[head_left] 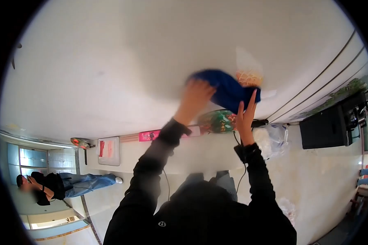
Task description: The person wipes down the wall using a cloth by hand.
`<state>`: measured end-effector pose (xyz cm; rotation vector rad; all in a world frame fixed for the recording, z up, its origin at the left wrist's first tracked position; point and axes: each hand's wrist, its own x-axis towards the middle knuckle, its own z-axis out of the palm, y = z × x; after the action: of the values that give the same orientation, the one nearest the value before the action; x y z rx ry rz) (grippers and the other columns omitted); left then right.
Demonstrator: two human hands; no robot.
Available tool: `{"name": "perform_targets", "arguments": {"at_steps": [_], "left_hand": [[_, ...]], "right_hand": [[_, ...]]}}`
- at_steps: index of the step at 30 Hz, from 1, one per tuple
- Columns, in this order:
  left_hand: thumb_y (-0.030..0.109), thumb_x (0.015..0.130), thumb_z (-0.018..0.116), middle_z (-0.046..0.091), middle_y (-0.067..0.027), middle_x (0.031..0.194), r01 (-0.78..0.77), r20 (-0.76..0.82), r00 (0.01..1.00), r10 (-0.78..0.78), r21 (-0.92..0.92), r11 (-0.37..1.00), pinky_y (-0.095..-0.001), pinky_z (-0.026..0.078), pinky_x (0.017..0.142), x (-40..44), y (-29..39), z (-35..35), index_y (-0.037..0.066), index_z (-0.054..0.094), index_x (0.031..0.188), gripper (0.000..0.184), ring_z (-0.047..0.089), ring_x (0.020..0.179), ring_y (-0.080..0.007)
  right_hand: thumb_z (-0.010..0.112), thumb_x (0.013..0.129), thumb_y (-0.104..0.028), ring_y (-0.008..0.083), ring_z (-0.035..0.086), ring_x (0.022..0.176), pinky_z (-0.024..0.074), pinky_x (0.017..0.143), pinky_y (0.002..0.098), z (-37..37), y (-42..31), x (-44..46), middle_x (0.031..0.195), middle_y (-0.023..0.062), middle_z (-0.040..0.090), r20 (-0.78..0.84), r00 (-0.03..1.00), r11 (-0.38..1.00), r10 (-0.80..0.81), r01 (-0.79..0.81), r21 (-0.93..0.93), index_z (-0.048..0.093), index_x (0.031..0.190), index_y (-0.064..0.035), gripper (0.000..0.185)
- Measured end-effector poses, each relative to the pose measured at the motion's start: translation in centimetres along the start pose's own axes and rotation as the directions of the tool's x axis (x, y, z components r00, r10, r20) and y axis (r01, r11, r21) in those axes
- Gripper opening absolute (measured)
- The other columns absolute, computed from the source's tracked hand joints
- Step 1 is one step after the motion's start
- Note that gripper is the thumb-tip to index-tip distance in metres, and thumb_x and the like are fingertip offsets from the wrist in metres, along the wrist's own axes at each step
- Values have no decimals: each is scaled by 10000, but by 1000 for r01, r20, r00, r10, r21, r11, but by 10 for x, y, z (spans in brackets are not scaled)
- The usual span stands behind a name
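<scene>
A dark blue cloth (227, 90) is stretched between my two hands in front of the pale upright surface. My left hand (196, 98) grips its left part, and motion smears these fingers. On the right, the cloth's end lies between the thumb and the long, straight fingers of my right hand (247, 118). Just behind the cloth, a tan and white patterned patch (249, 76) shows on the pale surface. Below the cloth is a green and red printed package (218, 121), partly covered.
Along the ledge are a pink pack (149, 135), a clear tray (109, 151) with red items, and a white plastic bag (270, 141). A black box-like appliance (325, 126) stands right. Cables hang near my arms. Another person (65, 185) stands at left.
</scene>
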<state>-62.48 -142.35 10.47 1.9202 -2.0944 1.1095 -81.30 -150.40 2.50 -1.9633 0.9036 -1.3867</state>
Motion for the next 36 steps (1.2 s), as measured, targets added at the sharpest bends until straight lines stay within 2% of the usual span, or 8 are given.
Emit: {"name": "perform_targets", "arguments": {"at_steps": [5,7,11,13,17,24,30,36], "left_hand": [[484,815,597,587,-147,917,132,-545,833,-96,27,991,-570,339,937,83,-88,-100,225,623,1171,441,523,991,-383],[275,842,598,495,-294,1178,175,-400,898,-184,-59,983,-558,217,1075,108,-82,-156,63,450,1338,559,409,1169,-456],[216,808,611,512,-293,1152,223,-457,842,-289,-193,956,-555,241,1066,131,-61,-146,54,493,1294,525,424,1154,-453],[126,780,599,513,-282,1179,284,-509,826,-245,0,959,-526,256,1072,134,-53,-116,55,476,1310,549,425,1169,-444],[456,824,591,579,-141,877,275,-623,743,-244,-48,960,-606,315,930,137,-20,-57,235,614,1188,427,525,947,-363],[312,856,551,592,-35,863,-53,-163,986,23,-180,982,-465,379,833,107,74,29,235,637,1121,289,534,888,-205],[181,843,466,497,9,1305,-183,157,956,249,-345,921,-340,233,1093,56,112,78,143,485,1296,455,412,1230,-152],[171,770,557,601,21,925,-31,64,996,62,-403,915,-321,416,891,-34,45,68,172,651,968,219,553,922,-164]], "right_hand": [[438,983,-276,333,285,1354,196,1101,351,-8,-101,104,1479,217,269,-291,928,938,-232,293,186,191,1448,32,610],[406,981,-348,399,329,1306,212,1089,386,-8,-128,140,1423,285,315,-347,901,942,-261,316,112,208,1440,42,634],[468,932,-199,417,377,1249,244,1081,450,-7,-125,184,1349,238,432,-498,821,958,-279,206,-197,219,1445,1,604],[362,970,-418,480,375,1208,227,1062,442,-4,-94,186,1321,362,368,-493,718,856,-491,291,-428,220,1442,28,664],[383,927,-398,513,366,1195,193,1054,532,-10,-44,171,1313,361,390,-531,746,910,-402,261,-323,229,1442,26,685],[280,922,-631,383,225,1361,189,1105,436,-31,100,115,1484,280,144,-567,823,999,-10,-21,-47,55,1467,19,878],[351,970,-410,451,350,1255,258,1067,427,-14,142,33,1375,323,317,-404,899,978,171,-205,-41,76,1454,49,722],[519,884,-185,491,318,1242,253,1054,464,10,93,-31,1362,361,293,23,970,948,241,-230,-221,151,1429,81,709]]}}
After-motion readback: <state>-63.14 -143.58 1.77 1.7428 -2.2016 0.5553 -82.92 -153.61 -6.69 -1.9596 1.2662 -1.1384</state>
